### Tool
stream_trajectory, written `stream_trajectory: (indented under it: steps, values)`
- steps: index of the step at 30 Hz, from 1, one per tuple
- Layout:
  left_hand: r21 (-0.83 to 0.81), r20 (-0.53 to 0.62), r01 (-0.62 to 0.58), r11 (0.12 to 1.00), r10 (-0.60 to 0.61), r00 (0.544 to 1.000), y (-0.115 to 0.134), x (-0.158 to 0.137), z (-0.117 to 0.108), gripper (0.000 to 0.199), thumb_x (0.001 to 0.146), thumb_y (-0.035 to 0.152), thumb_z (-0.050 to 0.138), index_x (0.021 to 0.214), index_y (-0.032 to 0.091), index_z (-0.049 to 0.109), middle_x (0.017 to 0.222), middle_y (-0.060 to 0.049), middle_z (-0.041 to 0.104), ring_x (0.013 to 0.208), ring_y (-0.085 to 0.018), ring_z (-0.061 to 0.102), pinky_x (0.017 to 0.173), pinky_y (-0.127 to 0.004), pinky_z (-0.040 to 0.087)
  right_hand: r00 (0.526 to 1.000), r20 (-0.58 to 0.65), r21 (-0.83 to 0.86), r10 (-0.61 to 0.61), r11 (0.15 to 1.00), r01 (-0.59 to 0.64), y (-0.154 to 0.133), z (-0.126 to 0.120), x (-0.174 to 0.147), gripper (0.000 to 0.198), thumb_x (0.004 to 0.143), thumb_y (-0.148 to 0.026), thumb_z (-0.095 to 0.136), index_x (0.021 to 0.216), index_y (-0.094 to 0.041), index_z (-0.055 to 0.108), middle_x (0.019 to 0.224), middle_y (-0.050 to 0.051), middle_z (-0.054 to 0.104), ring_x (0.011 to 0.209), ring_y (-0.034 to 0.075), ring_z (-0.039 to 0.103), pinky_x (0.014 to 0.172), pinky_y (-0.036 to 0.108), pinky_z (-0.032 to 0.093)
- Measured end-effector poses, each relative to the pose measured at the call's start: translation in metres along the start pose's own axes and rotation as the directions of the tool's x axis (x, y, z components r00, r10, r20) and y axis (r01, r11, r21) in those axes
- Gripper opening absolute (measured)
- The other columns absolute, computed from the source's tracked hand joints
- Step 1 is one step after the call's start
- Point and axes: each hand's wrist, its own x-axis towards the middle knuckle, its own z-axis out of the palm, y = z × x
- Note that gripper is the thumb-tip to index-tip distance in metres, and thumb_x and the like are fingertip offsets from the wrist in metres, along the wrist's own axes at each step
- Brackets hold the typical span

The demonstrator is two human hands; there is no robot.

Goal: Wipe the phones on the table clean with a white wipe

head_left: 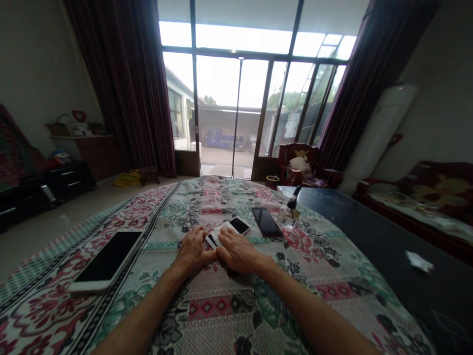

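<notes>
A small white smartphone point(241, 225) with a dark screen lies face up on the floral cloth in front of me. My left hand point(193, 249) is at its near left end, fingers curled against the edge and holding it. Across the middle of the phone, my right hand point(236, 249) presses a thin white tissue point(220, 229) onto the screen, the fingers covering most of it. Just beyond, to the right, rests a dark smartphone point(266, 222). Beside that stands a clear glass bottle point(289, 217) with a black top. A larger white phone point(108, 260) lies to the left.
The patterned tablecloth point(221, 305) covers the surface under my arms. A dark glossy tabletop point(354, 222) adjoins it on the right, with a crumpled white tissue point(420, 262) on it. Further off are a wooden chair point(301, 162) and glass doors point(229, 123).
</notes>
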Motion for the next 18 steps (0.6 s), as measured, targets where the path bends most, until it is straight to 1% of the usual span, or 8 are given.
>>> stream_trajectory:
  steps: [2,4,7,9,11,15,18]
  values:
    - [0.005,0.000,0.000,1.000,0.000,1.000,0.000,0.001,0.000,0.043,0.064,0.039,0.073,0.097,0.013,0.065,0.120,-0.015,0.058,0.117,-0.030,0.053,0.103,-0.038,0.040,0.998,0.006,0.029,-0.064,0.998,0.064,-0.005,-0.001,0.000,0.037,0.097,-0.030,0.034,0.125,-0.014,0.052,0.132,0.014,0.053,0.129,0.025,0.041,0.111,0.042,0.029]
    - [0.016,0.011,-0.001,1.000,0.001,1.000,-0.001,0.001,-0.001,0.041,0.063,0.037,0.073,0.095,0.013,0.065,0.117,-0.014,0.059,0.115,-0.029,0.054,0.103,-0.037,0.040,0.994,-0.005,0.048,-0.108,0.993,0.109,-0.008,-0.002,0.001,0.036,0.097,-0.027,0.034,0.126,-0.016,0.050,0.133,0.013,0.052,0.129,0.024,0.041,0.111,0.043,0.030]
    - [0.028,0.012,-0.005,1.000,0.005,1.000,-0.001,0.002,-0.001,0.043,0.063,0.036,0.072,0.098,0.012,0.064,0.114,-0.014,0.059,0.114,-0.029,0.054,0.103,-0.035,0.040,0.990,-0.009,0.044,-0.139,0.989,0.140,-0.008,-0.002,0.002,0.033,0.097,-0.025,0.033,0.121,-0.017,0.054,0.130,0.012,0.055,0.127,0.024,0.043,0.109,0.043,0.032]
    - [0.025,0.009,-0.008,1.000,0.008,1.000,-0.001,0.001,-0.001,0.043,0.065,0.040,0.071,0.097,0.012,0.064,0.112,-0.014,0.059,0.112,-0.028,0.055,0.101,-0.036,0.041,0.991,-0.014,0.035,-0.136,0.990,0.136,-0.005,-0.003,0.004,0.032,0.098,-0.026,0.033,0.117,-0.018,0.057,0.127,0.011,0.056,0.126,0.023,0.044,0.107,0.042,0.033]
    - [0.011,0.016,-0.014,1.000,0.014,1.000,-0.001,0.001,-0.001,0.043,0.066,0.046,0.071,0.095,0.015,0.064,0.114,-0.013,0.059,0.111,-0.028,0.056,0.100,-0.037,0.042,0.994,-0.024,0.023,-0.106,0.994,0.106,0.001,-0.003,0.006,0.032,0.098,-0.027,0.032,0.116,-0.019,0.058,0.127,0.010,0.057,0.125,0.023,0.045,0.107,0.041,0.034]
    - [-0.019,0.028,-0.010,1.000,0.011,1.000,-0.002,0.002,-0.001,0.054,0.060,0.055,0.074,0.096,0.016,0.064,0.122,-0.013,0.056,0.115,-0.031,0.054,0.102,-0.041,0.041,0.999,-0.031,-0.026,0.010,1.000,-0.010,0.021,-0.004,0.010,0.034,0.099,-0.028,0.030,0.113,-0.019,0.060,0.126,0.010,0.058,0.123,0.022,0.047,0.106,0.039,0.035]
    - [-0.038,0.026,-0.011,0.999,0.012,1.000,-0.004,0.002,0.000,0.056,0.059,0.056,0.074,0.097,0.016,0.063,0.122,-0.013,0.057,0.114,-0.032,0.055,0.101,-0.043,0.041,0.992,-0.065,-0.073,0.111,0.991,-0.116,0.039,-0.004,0.010,0.038,0.099,-0.028,0.029,0.118,-0.015,0.058,0.133,0.013,0.054,0.129,0.022,0.043,0.108,0.038,0.032]
